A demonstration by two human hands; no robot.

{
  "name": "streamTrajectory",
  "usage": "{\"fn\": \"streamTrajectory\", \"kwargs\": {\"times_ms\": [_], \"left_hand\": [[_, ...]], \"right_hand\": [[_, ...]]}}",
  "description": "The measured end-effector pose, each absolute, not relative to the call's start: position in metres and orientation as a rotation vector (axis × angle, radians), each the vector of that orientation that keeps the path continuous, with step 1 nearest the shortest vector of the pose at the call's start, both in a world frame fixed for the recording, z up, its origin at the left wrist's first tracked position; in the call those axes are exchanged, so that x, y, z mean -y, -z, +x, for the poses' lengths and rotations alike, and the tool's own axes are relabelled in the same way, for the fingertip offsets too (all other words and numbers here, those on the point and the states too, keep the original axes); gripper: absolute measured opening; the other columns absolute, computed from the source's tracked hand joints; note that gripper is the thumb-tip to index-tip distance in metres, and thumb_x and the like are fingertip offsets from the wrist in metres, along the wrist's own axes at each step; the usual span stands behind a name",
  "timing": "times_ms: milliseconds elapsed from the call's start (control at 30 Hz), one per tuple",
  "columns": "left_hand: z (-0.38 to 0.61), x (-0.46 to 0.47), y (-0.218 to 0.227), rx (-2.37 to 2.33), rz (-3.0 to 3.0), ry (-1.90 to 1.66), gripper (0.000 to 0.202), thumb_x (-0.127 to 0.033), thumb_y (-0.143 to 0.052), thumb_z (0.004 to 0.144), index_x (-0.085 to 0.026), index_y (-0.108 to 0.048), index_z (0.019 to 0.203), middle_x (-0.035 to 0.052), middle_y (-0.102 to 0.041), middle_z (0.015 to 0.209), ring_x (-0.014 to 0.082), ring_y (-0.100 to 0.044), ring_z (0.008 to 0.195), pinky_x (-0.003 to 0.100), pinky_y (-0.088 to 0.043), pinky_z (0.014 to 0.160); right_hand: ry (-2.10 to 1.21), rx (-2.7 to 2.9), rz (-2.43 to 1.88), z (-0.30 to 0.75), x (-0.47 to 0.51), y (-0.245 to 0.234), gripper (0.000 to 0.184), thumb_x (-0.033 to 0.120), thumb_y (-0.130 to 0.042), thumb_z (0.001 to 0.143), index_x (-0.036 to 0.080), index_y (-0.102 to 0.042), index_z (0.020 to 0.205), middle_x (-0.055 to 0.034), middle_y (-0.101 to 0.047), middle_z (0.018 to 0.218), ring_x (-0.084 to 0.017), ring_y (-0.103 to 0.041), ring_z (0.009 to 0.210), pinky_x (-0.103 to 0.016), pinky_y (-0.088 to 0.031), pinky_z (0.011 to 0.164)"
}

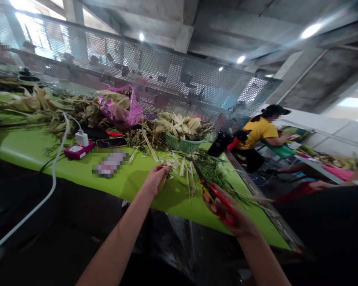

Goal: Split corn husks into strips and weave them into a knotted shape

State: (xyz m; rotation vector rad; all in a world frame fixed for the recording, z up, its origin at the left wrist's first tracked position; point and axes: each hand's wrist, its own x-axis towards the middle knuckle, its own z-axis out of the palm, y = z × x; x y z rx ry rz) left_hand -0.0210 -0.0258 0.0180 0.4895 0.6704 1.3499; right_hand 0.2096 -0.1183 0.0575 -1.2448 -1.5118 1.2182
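My right hand (241,218) grips a pair of scissors (199,171) by its red and yellow handles, the dark blades pointing up and left over the green table (164,200). To the left, my left hand (156,179) is closed, fingertips pinched together. Something small and pale may be between them, but it is too small to name. Pale dried husk strips (182,167) and cut bits lie scattered just beyond both hands. Beside the scissors spreads a heap of thin green plant strands (214,172).
Behind the strips stand a green basket (183,145) of dried husks and a pink plastic bag (135,111). Two phones, a magenta power adapter (81,151) and a white cable (54,169) lie left. A perforated metal screen (167,87) runs behind. A person in yellow (261,133) sits right.
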Motion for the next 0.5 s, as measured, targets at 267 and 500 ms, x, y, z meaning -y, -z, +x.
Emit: {"fn": "streamTrajectory", "kwargs": {"times_ms": [267, 500], "left_hand": [[-0.022, 0.025, -0.016, -0.639, 0.499, -1.351, 0.03, -0.022, -0.08, 0.051, -0.014, -0.059, 0.071, -0.0012, -0.061, 0.064, 0.0075, -0.054, 0.054, 0.021, -0.044, 0.056], [-0.023, 0.024, -0.012, -0.612, 0.546, -1.336, 0.029, -0.024, -0.08, 0.052, -0.014, -0.061, 0.071, 0.0001, -0.063, 0.065, 0.0088, -0.055, 0.056, 0.021, -0.044, 0.057]], "right_hand": [[-0.679, 1.947, -1.45, 0.213, 0.107, -0.061, 0.063, 0.041, -0.07, 0.066, 0.025, -0.05, 0.124, -0.0079, -0.061, 0.109, -0.026, -0.059, 0.097, -0.041, -0.047, 0.087], [-0.273, 2.133, -1.445, 0.21, 0.093, -0.061, 0.048, 0.033, -0.067, 0.073, 0.027, -0.055, 0.119, -0.0046, -0.061, 0.108, -0.023, -0.059, 0.095, -0.036, -0.046, 0.086]]}}
